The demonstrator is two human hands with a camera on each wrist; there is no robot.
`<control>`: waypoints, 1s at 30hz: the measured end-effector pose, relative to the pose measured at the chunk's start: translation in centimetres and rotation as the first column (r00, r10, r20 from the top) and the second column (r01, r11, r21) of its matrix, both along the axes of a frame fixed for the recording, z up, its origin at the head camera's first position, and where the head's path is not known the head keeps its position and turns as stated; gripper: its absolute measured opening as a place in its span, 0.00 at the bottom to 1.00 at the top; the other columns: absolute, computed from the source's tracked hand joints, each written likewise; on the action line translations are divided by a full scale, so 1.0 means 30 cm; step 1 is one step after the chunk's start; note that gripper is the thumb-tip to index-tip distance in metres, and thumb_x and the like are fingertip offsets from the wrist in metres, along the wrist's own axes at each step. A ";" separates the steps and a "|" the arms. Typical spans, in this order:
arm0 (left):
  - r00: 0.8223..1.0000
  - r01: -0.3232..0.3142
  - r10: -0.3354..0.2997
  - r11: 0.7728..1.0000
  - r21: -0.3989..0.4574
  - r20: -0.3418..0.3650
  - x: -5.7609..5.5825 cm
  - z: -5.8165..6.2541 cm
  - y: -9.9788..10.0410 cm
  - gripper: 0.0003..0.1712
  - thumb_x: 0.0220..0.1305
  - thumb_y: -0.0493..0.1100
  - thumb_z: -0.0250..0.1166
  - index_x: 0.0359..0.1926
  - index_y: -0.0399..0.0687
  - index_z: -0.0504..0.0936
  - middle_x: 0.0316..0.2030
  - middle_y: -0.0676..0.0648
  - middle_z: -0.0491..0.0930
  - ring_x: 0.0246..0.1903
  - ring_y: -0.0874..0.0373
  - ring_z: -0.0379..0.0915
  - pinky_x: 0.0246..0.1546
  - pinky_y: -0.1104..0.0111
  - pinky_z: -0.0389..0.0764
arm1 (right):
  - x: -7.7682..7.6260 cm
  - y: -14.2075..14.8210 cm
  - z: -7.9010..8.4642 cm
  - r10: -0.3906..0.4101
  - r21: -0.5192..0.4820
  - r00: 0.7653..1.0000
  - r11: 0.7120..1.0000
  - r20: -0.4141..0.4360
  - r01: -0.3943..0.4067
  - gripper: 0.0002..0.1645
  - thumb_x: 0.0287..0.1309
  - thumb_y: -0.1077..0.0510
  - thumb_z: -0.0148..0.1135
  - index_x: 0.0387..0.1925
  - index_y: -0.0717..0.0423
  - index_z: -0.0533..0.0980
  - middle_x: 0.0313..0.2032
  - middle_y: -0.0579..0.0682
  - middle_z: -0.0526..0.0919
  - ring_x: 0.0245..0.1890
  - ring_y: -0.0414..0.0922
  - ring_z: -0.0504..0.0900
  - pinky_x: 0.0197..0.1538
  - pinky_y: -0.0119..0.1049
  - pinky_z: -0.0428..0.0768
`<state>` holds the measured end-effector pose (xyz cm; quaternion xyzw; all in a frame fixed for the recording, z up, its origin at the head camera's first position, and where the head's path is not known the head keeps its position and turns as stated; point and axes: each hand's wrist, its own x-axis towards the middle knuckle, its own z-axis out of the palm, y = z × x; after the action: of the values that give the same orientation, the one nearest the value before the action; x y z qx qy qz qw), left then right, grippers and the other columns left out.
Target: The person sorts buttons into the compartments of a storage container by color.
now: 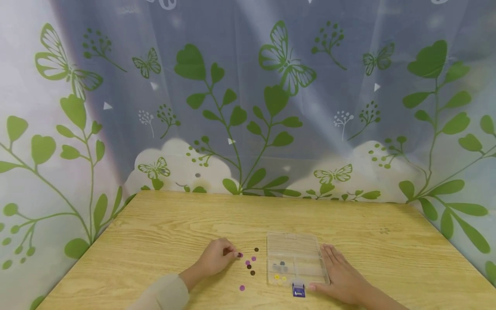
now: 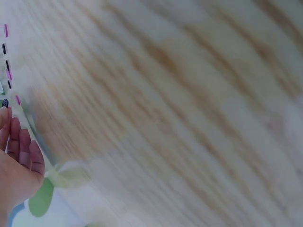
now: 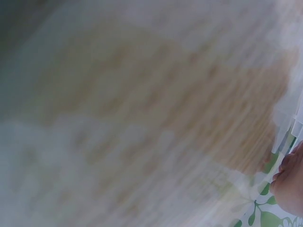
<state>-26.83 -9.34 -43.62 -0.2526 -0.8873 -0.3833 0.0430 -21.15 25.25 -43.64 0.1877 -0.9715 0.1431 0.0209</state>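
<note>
My left hand (image 1: 215, 258) pinches a small black button (image 2: 5, 102) between thumb and fingertips, just over the wood-patterned table. Around those fingertips lie several loose buttons, some purple (image 1: 253, 258) and some black (image 1: 252, 273). One purple button (image 1: 242, 288) sits apart, nearer the front. To the right stands a clear plastic box (image 1: 288, 245) with dividers and a dark blue latch (image 1: 299, 290). Inside it, yellow buttons (image 1: 277, 277) are in a front compartment and dark ones (image 1: 282, 263) behind them. My right hand (image 1: 342, 275) rests along the box's right side, fingers extended, thumb at the front corner.
The wooden-looking table (image 1: 174, 219) reaches back to a printed curtain (image 1: 240, 107) with leaves and butterflies, which also hangs along both sides. A faint small patterned mark (image 1: 384, 230) shows on the tabletop at the far right.
</note>
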 end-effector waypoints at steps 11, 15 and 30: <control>1.000 0.020 -0.020 0.999 0.037 -0.007 0.021 0.027 0.019 0.04 0.58 0.35 0.63 0.28 0.40 0.82 0.28 0.48 0.80 0.30 0.61 0.73 0.33 0.75 0.76 | -0.003 0.000 -0.001 -0.005 -0.007 1.000 1.000 0.017 0.005 0.63 0.52 0.27 0.52 0.66 0.75 0.49 0.67 0.73 0.50 0.68 0.67 0.49 0.67 0.59 0.52; 1.000 0.029 -0.030 0.999 0.045 0.007 0.029 0.038 0.025 0.04 0.59 0.36 0.62 0.29 0.40 0.82 0.28 0.48 0.81 0.30 0.61 0.74 0.33 0.75 0.76 | -0.003 -0.001 0.001 -0.005 -0.013 1.000 1.000 0.020 0.005 0.63 0.52 0.27 0.52 0.66 0.76 0.49 0.67 0.74 0.50 0.68 0.68 0.49 0.66 0.60 0.53; 0.999 0.031 -0.032 0.999 0.035 0.023 0.024 0.043 0.047 0.04 0.59 0.35 0.61 0.29 0.40 0.81 0.28 0.48 0.80 0.31 0.60 0.73 0.34 0.74 0.75 | 0.000 -0.003 0.008 -0.004 -0.017 0.999 1.000 0.035 0.005 0.62 0.52 0.27 0.52 0.65 0.76 0.49 0.67 0.73 0.50 0.68 0.68 0.49 0.67 0.60 0.52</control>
<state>-26.12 -7.95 -42.32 -0.2611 -0.8769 -0.4024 0.0308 -21.16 25.16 -43.40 0.1828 -0.9709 0.1545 0.0059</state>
